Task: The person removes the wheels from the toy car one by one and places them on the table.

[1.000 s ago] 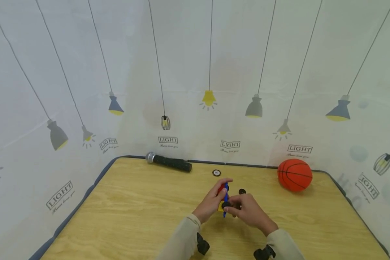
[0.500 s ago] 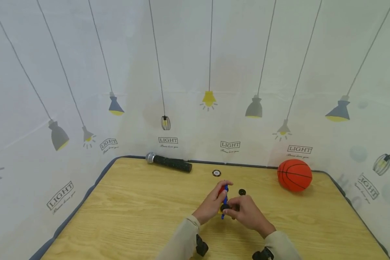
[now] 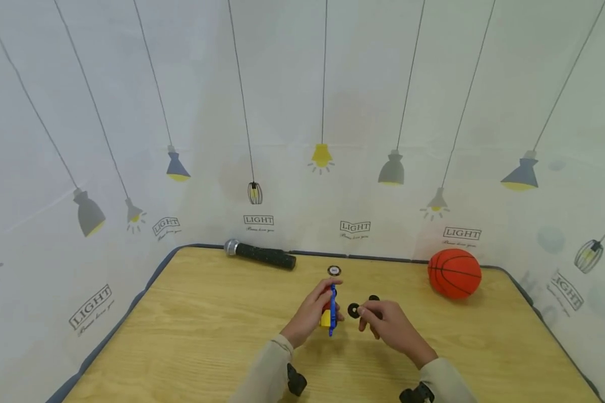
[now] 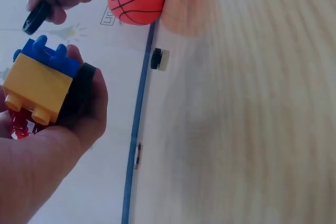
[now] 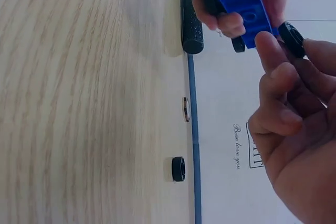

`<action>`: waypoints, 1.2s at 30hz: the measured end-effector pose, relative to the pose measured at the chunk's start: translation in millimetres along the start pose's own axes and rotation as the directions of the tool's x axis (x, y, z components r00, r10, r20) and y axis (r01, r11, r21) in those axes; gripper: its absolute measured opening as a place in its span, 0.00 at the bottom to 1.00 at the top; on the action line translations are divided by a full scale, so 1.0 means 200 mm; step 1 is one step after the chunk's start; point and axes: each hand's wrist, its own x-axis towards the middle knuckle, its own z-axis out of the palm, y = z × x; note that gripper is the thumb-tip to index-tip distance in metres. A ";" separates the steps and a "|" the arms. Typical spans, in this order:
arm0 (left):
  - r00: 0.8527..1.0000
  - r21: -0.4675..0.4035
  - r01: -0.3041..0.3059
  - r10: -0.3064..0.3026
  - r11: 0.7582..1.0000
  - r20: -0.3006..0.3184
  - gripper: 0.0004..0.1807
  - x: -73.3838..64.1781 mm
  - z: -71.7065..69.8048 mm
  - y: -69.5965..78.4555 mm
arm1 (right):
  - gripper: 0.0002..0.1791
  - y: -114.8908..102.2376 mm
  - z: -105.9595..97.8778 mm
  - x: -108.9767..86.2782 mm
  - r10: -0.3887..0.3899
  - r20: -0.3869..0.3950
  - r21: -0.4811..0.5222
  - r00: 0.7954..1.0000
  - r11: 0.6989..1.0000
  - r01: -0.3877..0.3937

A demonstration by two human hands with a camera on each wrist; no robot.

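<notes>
My left hand (image 3: 310,313) grips a toy car (image 3: 333,310) with a blue base, a yellow block and red parts. Tilted on its side, it shows its blue underside in the right wrist view, with black wheels (image 5: 239,44) on it. Between thumb and fingertips, my right hand (image 3: 395,330) pinches a loose black toy wheel (image 3: 353,310), which is a small gap away from the car. The left wrist view shows this wheel (image 4: 37,17) just above the blue base. Red parts are partly hidden by the left hand.
Another black wheel (image 5: 178,169) lies on the wooden table (image 3: 206,324) beyond the right hand. A round chip (image 3: 334,271) lies farther back. At the rear are a microphone (image 3: 262,255) on the left and an orange-red basketball (image 3: 455,273) on the right.
The black wheel, earlier up against the car's side, is now apart from it in my right hand. My left hand and the car have shifted left.
</notes>
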 end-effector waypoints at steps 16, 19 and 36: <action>0.998 -0.033 -0.056 0.057 0.998 0.013 0.22 -0.03 -0.03 0.03 | 0.15 0.10 -0.08 -0.01 0.261 -0.236 0.325 0.936 0.929 -0.177; 0.997 -0.043 -0.058 0.060 0.997 0.057 0.24 -0.04 -0.03 0.05 | 0.19 0.13 -0.10 -0.01 0.316 -0.235 0.374 0.919 0.902 -0.215; 0.988 -0.108 -0.017 0.033 0.994 0.150 0.27 -0.05 -0.05 0.05 | 0.19 0.29 -0.24 0.02 0.435 -0.217 0.336 0.874 0.874 -0.351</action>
